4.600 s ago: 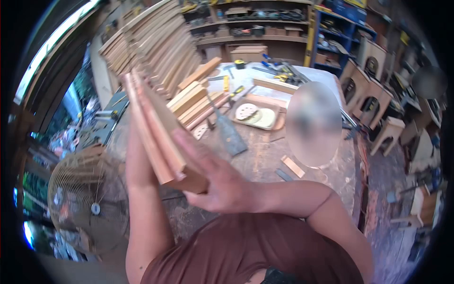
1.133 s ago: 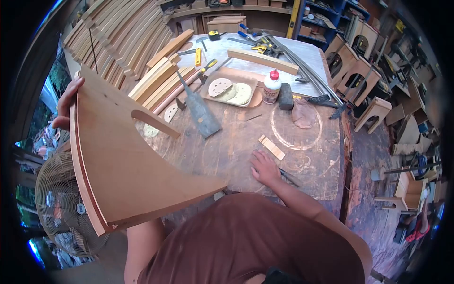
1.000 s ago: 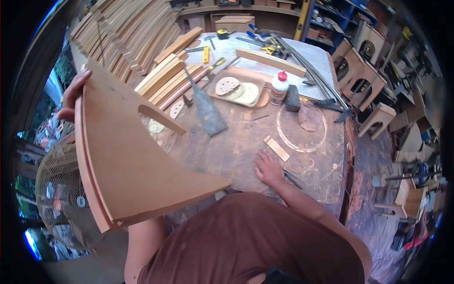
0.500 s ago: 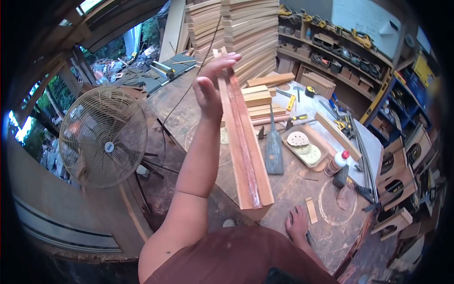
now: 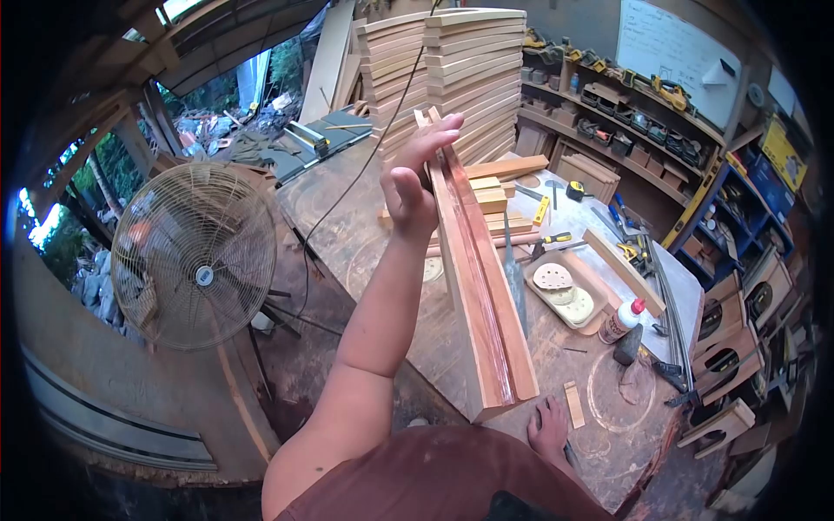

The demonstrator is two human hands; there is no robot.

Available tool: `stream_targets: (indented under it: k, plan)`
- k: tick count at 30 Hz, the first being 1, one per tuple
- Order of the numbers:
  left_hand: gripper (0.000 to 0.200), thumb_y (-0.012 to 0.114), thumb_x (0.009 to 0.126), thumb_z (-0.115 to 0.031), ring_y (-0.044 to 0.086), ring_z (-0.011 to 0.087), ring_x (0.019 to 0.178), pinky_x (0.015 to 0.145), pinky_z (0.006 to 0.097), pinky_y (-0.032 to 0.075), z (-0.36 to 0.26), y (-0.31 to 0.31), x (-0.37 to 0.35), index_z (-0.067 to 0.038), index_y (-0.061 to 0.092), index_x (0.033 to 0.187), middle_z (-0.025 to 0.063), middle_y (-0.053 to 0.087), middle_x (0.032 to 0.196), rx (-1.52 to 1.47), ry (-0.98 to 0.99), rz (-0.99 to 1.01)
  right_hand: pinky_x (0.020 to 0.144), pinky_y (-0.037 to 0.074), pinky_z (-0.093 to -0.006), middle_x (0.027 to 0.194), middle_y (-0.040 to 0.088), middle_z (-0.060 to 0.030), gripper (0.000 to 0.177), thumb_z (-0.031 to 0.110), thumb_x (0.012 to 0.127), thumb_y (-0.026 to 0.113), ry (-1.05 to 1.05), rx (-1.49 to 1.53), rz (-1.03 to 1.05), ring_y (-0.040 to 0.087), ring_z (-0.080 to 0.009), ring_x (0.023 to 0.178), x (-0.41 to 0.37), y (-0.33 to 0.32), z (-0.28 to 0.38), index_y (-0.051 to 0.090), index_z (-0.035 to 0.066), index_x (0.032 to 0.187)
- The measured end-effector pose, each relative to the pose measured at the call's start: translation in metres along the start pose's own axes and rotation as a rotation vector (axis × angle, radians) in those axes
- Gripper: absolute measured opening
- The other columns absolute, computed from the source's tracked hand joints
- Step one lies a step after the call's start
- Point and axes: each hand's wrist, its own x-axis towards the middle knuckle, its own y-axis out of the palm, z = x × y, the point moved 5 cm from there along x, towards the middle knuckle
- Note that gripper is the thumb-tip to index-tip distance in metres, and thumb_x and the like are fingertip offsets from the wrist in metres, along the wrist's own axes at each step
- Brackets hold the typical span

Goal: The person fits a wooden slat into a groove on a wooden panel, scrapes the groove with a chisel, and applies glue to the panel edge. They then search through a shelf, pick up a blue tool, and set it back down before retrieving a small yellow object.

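A long wooden beam point(image 5: 480, 300) with a groove along its upper face runs away from my body across the workbench. Something wet and shiny lines the groove near the close end. At the far end, my left hand point(image 5: 415, 178) lies against the beam, fingers stretched across its top and thumb raised apart on the left. My right hand point(image 5: 549, 428) rests on the bench near its front edge, fingers extended, right of the beam's near end. Beside it lies a small wood strip point(image 5: 574, 405). A dark object, partly hidden, shows by the right wrist.
A glue bottle point(image 5: 622, 321) and a tray with sanding discs point(image 5: 569, 291) are on the workbench point(image 5: 556, 347) to the right. Wood pieces and hand tools lie farther back. A large fan point(image 5: 195, 260) stands left. Stacked boards point(image 5: 473, 78) rise behind.
The beam has shifted right and slightly towards me, its near end now closer to my right hand. My left hand has moved along with it. My right hand stays on the bench.
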Motion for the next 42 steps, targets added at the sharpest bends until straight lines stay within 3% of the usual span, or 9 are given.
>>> stream_targets:
  k: [7,11,18,21,25,31,34,36,42]
  plan:
    - [0.091,0.024,0.102,-0.073,0.064,0.0349,0.120,0.109,0.0462,0.043,0.008,-0.003,0.005,0.003,0.074,0.105,0.0224,0.072,0.118,-0.058,0.036,0.050,0.117,0.035,-0.0513,0.148,0.049,-0.0182,0.048,0.022,0.083,0.072,0.012,0.033,0.052,0.041,-0.0420,0.142,0.001,-0.003,-0.004,0.060,0.010,0.128]
    - [0.080,0.027,0.108,-0.062,0.066,0.0328,0.118,0.113,0.0470,0.035,0.037,-0.014,0.021,-0.001,0.076,0.092,0.0141,0.077,0.101,0.145,0.084,0.117,0.116,0.037,-0.0487,0.149,0.048,-0.0190,0.060,0.019,0.080,0.076,0.139,0.212,0.074,0.042,-0.0418,0.140,-0.009,-0.029,-0.017,0.055,0.009,0.136]
    - [0.075,0.028,0.109,-0.059,0.067,0.0237,0.102,0.117,0.0476,0.026,0.079,-0.021,0.029,-0.003,0.075,0.089,0.0072,0.075,0.093,0.095,-0.017,0.102,0.091,0.047,-0.0501,0.108,0.058,-0.0191,0.037,0.007,0.080,0.071,0.267,-0.002,0.089,0.055,-0.0410,0.104,-0.059,-0.056,-0.043,0.061,0.004,0.116]
    - [0.075,0.028,0.109,-0.060,0.066,0.0227,0.097,0.118,0.0480,0.025,0.083,-0.015,0.029,-0.003,0.074,0.089,0.0074,0.074,0.093,0.075,-0.021,0.130,0.091,0.048,-0.0501,0.105,0.061,-0.0187,0.035,0.010,0.083,0.069,0.305,0.006,0.135,0.058,-0.0411,0.105,-0.060,-0.057,-0.045,0.064,0.007,0.117]
    - [0.077,0.028,0.108,-0.062,0.064,0.0197,0.092,0.111,0.0431,0.032,0.082,-0.003,0.029,-0.003,0.073,0.089,0.0071,0.072,0.094,0.099,-0.026,0.139,0.089,0.050,-0.0503,0.108,0.063,-0.0215,0.034,0.009,0.083,0.067,0.353,0.073,0.135,0.061,-0.0421,0.103,-0.053,-0.058,-0.041,0.064,0.006,0.117]
    - [0.077,0.029,0.108,-0.061,0.061,0.0196,0.090,0.094,0.0349,0.042,0.083,0.006,0.029,0.000,0.073,0.091,0.0087,0.071,0.094,0.068,-0.033,0.169,0.081,0.054,-0.0462,0.096,0.069,-0.0239,0.034,0.010,0.083,0.062,0.483,0.386,0.185,0.068,-0.0418,0.087,-0.057,-0.045,-0.038,0.061,0.001,0.116]
    - [0.077,0.029,0.108,-0.061,0.061,0.0198,0.091,0.087,0.0330,0.043,0.086,0.005,0.028,0.000,0.073,0.091,0.0097,0.070,0.096,0.049,-0.038,0.169,0.072,0.053,-0.0434,0.082,0.066,-0.0209,0.030,0.010,0.086,0.060,0.494,0.555,0.234,0.067,-0.0362,0.076,-0.054,-0.045,-0.026,0.059,0.001,0.115]
    - [0.077,0.029,0.108,-0.061,0.060,0.0198,0.091,0.086,0.0331,0.043,0.085,0.006,0.029,0.000,0.072,0.091,0.0100,0.070,0.097,0.041,-0.036,0.174,0.065,0.049,-0.0386,0.075,0.063,-0.0140,0.020,0.010,0.095,0.056,0.458,0.661,0.187,0.063,-0.0244,0.068,-0.050,-0.044,-0.020,0.059,0.001,0.113]
    - [0.079,0.030,0.107,-0.064,0.060,0.0172,0.088,0.084,0.0322,0.044,0.087,0.000,0.028,0.002,0.073,0.093,0.0098,0.071,0.096,0.022,-0.054,0.133,0.059,0.047,-0.0268,0.074,0.058,-0.0020,0.019,0.012,0.106,0.049,0.504,1.098,0.141,0.056,-0.0090,0.062,-0.013,-0.082,0.022,0.057,0.002,0.120]
